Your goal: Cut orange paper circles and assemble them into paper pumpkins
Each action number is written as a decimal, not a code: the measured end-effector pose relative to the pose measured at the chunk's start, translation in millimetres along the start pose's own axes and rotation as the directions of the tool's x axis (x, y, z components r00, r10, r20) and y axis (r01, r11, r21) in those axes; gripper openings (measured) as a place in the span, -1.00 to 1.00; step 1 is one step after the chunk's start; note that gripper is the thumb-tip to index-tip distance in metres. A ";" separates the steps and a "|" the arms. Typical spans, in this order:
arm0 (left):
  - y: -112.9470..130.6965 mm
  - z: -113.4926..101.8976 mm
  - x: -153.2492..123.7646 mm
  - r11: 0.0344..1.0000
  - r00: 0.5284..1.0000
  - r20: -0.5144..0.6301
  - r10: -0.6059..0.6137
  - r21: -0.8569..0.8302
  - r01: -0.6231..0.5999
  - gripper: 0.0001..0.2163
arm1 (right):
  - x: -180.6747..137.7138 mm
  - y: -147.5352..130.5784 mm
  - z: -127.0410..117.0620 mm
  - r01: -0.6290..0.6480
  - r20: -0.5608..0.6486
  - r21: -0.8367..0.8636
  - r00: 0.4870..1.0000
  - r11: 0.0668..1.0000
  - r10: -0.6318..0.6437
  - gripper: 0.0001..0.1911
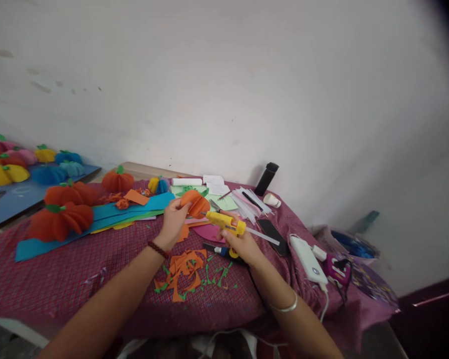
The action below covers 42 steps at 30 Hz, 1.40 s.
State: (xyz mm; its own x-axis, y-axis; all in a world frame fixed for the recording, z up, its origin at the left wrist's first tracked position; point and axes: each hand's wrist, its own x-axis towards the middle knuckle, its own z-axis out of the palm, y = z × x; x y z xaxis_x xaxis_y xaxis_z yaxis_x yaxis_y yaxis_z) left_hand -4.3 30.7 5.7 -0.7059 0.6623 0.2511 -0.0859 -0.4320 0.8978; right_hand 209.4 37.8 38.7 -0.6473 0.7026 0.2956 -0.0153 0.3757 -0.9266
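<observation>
My left hand (174,222) is closed on a small orange paper pumpkin (195,203) with fanned folds, held up over the table. A yellow glue gun (226,222) with a clear glue stick out of its back is gripped in my right hand (241,244). Its nozzle points left, at the pumpkin's lower right edge; whether the two touch I cannot tell. Beneath my hands lie a pink paper piece (209,232) and a dark tool with a blue-and-white part (228,252). Orange paper scraps (185,271) and green bits (219,274) lie nearer me.
Several finished paper pumpkins (62,222) stand at the left, beside blue paper strips (108,217). Toward the right are a black bottle (267,179), a paper cup (272,200), a phone (273,237), a white power bank (309,259) with a cable, and a purple device (337,269).
</observation>
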 end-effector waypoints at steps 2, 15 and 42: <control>0.4 0.4 -0.8 1.000 1.000 0.006 -0.008 -0.005 0.008 -0.82 | 1.0 2.4 0.5 -0.004 0.004 0.006 1.000 1.000 0.004 -0.47; -4.5 0.6 -1.8 0.994 0.995 0.036 -0.091 -0.052 0.093 -0.73 | 5.4 9.6 -0.9 -0.027 -0.095 -0.083 0.995 0.996 0.020 -0.54; 10.9 2.3 -8.9 0.851 0.906 0.139 -0.400 -0.309 0.424 -0.80 | 4.8 16.7 3.1 0.030 -0.092 -0.180 0.995 0.983 -0.047 -0.61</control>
State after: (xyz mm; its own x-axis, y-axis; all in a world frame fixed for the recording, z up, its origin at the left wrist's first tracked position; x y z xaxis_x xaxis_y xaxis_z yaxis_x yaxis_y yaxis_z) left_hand 2.6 21.5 14.1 -0.5070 0.8581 -0.0813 -0.5896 -0.2765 0.7589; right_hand 203.6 45.6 24.0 -0.5733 0.7364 0.3592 0.1022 0.4992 -0.8604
